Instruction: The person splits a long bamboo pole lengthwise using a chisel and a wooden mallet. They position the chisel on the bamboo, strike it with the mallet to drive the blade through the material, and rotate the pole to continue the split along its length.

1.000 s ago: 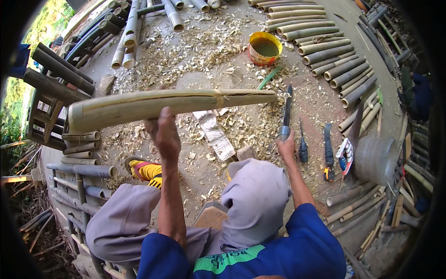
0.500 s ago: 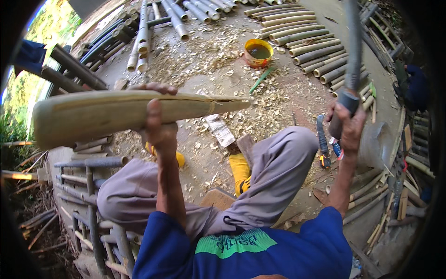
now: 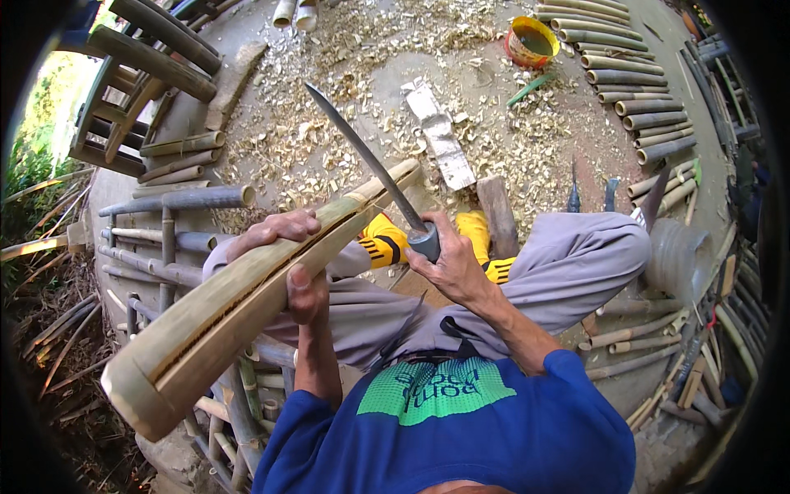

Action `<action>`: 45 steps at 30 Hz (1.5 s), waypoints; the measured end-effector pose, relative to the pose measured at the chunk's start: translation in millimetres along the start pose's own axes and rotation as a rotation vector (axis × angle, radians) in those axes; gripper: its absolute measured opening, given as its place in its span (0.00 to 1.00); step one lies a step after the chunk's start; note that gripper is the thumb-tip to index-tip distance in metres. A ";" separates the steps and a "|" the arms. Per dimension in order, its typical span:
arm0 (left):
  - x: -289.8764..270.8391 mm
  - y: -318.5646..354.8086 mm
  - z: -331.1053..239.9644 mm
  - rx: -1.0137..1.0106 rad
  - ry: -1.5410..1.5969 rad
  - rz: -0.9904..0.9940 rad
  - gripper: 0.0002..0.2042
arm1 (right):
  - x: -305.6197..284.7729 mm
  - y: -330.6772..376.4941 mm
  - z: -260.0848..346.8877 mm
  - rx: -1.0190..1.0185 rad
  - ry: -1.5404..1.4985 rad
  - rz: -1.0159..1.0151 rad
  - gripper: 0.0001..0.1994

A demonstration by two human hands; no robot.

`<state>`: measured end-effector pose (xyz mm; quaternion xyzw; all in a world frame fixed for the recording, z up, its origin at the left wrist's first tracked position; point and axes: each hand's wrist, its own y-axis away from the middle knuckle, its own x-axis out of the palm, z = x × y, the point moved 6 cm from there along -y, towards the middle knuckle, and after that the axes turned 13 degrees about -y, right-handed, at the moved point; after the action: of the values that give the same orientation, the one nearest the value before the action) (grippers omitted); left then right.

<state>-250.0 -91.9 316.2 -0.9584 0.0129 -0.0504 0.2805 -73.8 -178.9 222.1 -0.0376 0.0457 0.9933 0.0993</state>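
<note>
My left hand point(image 3: 284, 230) is wrapped round a thick, tapered length of bamboo point(image 3: 247, 317), fingers over the far side and thumb on the near side. A long dark slit runs along the bamboo. It slants from its wide end at lower left up to its narrow end near the middle. In my right hand point(image 3: 453, 267), closed round the grey handle, is a knife point(image 3: 362, 148) with a long, narrow dark blade. The blade points up and to the left, crossing over the bamboo's narrow end; I cannot tell whether they touch.
Pale shavings point(image 3: 329, 132) cover the ground ahead. A yellow bucket point(image 3: 531, 41) of liquid stands beyond, beside a row of cut bamboo lengths point(image 3: 642, 90). A wooden block point(image 3: 496, 214) lies by my yellow footwear point(image 3: 471, 235). A bamboo frame point(image 3: 169, 247) stands at left.
The knife has come down from the upper right to the bamboo's narrow end. The bamboo has tilted, its wide end lower and nearer, and its slit faces up. My view has shifted.
</note>
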 end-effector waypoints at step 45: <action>-8.0 8.3 -12.2 -0.031 -0.128 -0.017 0.25 | 34.4 -17.5 -7.1 -0.003 0.214 0.075 0.23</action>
<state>-259.2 -105.0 321.3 -0.9640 -0.0126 0.0088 0.2653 -103.4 -155.9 210.7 -0.1420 0.0561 0.9867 0.0565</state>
